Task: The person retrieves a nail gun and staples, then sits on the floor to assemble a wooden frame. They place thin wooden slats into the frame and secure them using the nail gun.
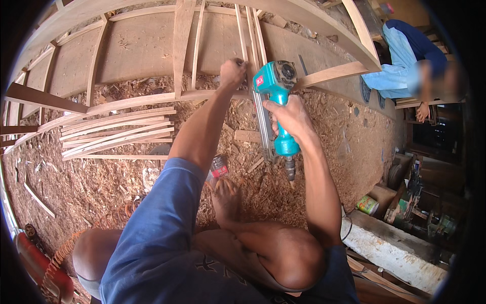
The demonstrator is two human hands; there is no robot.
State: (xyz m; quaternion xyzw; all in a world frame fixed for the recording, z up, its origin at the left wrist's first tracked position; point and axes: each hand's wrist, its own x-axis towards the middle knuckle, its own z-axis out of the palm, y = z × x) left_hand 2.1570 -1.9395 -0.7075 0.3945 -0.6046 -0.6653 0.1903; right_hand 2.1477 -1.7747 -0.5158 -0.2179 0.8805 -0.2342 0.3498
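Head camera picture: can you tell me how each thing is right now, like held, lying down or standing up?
Teal nail gun: held upright in the right hand, nose against the wood.
Thin wooden slat: pinned against the curved frame by the left hand.
Curved wooden frame: lying on the floor.
Loose slats: lying in a pile on the shavings.
Orange coiled hose: stretched along the floor.

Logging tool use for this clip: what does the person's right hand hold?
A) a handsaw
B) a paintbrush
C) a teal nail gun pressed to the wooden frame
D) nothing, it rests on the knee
C: the right hand grips the handle of the teal nail gun, whose nose meets the thin slat that the left hand steadies.
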